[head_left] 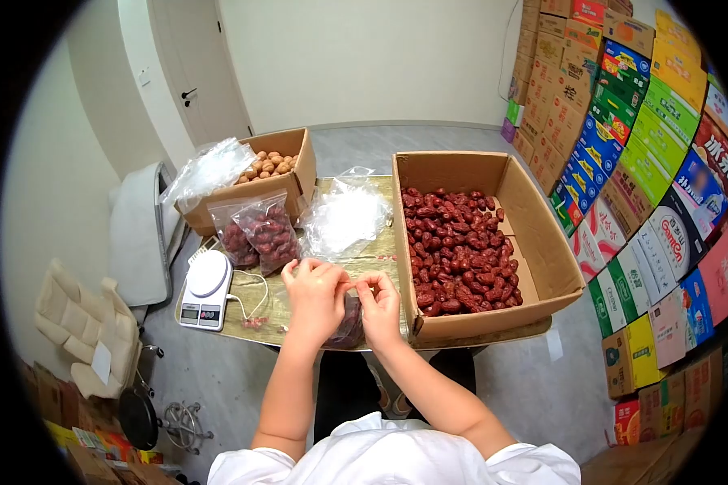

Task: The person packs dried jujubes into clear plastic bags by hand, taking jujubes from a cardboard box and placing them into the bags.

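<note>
At the table's near edge stands a clear plastic bag of red dates [349, 325], partly hidden by my hands. My left hand [314, 293] has its fingers closed at the top of this bag. On the other side my right hand [378, 304] pinches the same top edge, close to the left fingertips. Two filled bags of dates [268, 230] lean together beyond my left hand. To the right, an open cardboard box [542, 297] holds many loose red dates [461, 255]. A pile of clear plastic bags [346, 217] lies behind my hands.
A white kitchen scale [209, 279] with a white cable sits at the table's left. Behind it, a cardboard box [306, 166] holds walnuts [271, 164] and more plastic bags [210, 171]. Stacked cartons [615, 153] line the right wall; a beige chair [89, 327] stands left.
</note>
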`<action>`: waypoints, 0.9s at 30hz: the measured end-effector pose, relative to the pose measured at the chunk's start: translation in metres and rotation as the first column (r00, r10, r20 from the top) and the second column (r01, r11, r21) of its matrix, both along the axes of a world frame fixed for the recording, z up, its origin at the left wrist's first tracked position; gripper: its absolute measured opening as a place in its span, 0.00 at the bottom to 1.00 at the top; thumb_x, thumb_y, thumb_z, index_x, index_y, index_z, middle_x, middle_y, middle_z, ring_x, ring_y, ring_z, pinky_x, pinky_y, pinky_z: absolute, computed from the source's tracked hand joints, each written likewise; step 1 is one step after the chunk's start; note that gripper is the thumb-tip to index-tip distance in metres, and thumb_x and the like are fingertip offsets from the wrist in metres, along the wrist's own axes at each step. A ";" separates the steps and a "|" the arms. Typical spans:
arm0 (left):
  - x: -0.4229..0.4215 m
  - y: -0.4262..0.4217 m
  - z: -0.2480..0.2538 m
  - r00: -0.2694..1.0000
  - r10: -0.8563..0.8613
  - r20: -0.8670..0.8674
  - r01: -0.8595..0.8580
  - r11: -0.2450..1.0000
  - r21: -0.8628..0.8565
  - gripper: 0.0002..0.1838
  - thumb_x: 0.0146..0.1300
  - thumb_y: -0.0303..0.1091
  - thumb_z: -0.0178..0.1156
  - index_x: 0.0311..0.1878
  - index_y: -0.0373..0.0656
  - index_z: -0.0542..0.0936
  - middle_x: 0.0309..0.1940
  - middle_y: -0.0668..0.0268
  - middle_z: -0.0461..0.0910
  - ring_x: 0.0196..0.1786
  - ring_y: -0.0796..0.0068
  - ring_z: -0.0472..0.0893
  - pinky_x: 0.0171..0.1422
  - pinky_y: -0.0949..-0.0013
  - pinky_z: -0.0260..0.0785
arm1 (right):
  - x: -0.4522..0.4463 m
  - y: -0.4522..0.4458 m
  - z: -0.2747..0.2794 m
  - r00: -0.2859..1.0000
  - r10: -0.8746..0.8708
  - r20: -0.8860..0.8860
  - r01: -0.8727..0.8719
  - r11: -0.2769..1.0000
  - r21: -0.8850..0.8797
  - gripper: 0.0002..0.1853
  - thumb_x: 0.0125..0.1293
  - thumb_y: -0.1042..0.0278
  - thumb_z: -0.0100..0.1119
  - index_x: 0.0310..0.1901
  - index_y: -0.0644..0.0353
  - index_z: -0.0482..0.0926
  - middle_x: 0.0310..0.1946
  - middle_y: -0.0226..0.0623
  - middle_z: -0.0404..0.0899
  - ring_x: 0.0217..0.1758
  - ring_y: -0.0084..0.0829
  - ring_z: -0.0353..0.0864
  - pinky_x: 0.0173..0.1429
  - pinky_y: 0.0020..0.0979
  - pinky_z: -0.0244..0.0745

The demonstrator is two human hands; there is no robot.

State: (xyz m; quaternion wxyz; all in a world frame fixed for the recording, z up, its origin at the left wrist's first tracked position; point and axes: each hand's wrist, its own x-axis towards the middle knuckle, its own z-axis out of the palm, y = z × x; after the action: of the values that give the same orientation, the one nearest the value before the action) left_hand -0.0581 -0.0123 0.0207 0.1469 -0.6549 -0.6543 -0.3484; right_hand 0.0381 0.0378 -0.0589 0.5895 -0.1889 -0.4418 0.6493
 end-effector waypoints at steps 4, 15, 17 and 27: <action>-0.017 -0.011 0.002 0.999 0.039 0.000 -0.039 0.999 -0.025 0.04 0.52 0.24 0.67 0.29 0.44 0.81 0.30 0.68 0.81 0.46 0.62 0.77 0.65 0.49 0.57 | -0.001 0.001 -0.003 1.000 -0.012 -0.002 0.012 0.999 -0.047 0.03 0.75 0.72 0.58 0.42 0.59 0.74 0.39 0.26 0.75 0.44 0.17 0.71 0.53 0.22 0.66; -0.056 -0.039 -0.004 0.988 0.156 0.023 -0.156 0.988 0.012 0.03 0.54 0.27 0.68 0.31 0.42 0.83 0.33 0.66 0.82 0.47 0.61 0.76 0.62 0.55 0.59 | -0.003 0.003 -0.004 0.998 0.003 -0.055 -0.010 0.992 -0.124 0.02 0.75 0.76 0.55 0.41 0.58 0.74 0.39 0.27 0.75 0.44 0.18 0.71 0.55 0.22 0.66; -0.062 -0.044 -0.007 0.985 0.171 0.030 -0.171 0.985 0.017 0.03 0.54 0.27 0.68 0.31 0.42 0.83 0.33 0.65 0.82 0.47 0.60 0.77 0.61 0.56 0.60 | -0.003 0.003 -0.004 0.999 -0.002 -0.053 -0.005 0.993 -0.122 0.02 0.75 0.76 0.55 0.41 0.58 0.74 0.39 0.27 0.75 0.44 0.18 0.71 0.56 0.22 0.66; -0.078 -0.055 -0.024 0.955 0.137 0.264 -0.134 0.990 -0.031 0.05 0.56 0.26 0.67 0.32 0.39 0.80 0.31 0.62 0.81 0.42 0.61 0.78 0.53 0.58 0.65 | 0.000 0.007 -0.004 0.999 -0.002 -0.033 -0.003 0.993 -0.120 0.02 0.75 0.75 0.55 0.42 0.58 0.75 0.38 0.28 0.77 0.44 0.18 0.73 0.55 0.23 0.67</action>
State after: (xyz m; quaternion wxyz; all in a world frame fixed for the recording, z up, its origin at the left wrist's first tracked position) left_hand -0.1359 -0.0669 -0.0036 0.0771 -0.5567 -0.7137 -0.4180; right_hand 0.0379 0.0448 -0.0631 0.5843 -0.2129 -0.3922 0.6779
